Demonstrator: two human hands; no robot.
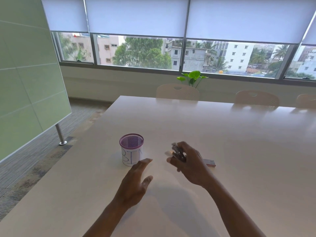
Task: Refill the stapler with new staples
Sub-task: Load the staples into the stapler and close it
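right hand (pixel 189 164): fingers wrapped around the stapler (pixel 178 153), raised above the table (pixel 222 134); blurred, so open or closed magazine unclear.
left hand (pixel 136 182): empty, fingers spread, beside the mesh cup (pixel 131 149).
staple box (pixel 210 162): on the table behind the right hand.
step: likely opening the stapler.
next: left hand steadies it, then fetches staples.

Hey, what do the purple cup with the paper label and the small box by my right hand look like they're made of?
The purple mesh cup looks like perforated metal with a matte coloured coating: fine holes show through its wall. The white label wrapped around it reads as plain paper with blue handwritten letters. The small pink and white box appears to be thin printed cardboard, flat-sided with crisp edges, though it is partly hidden.
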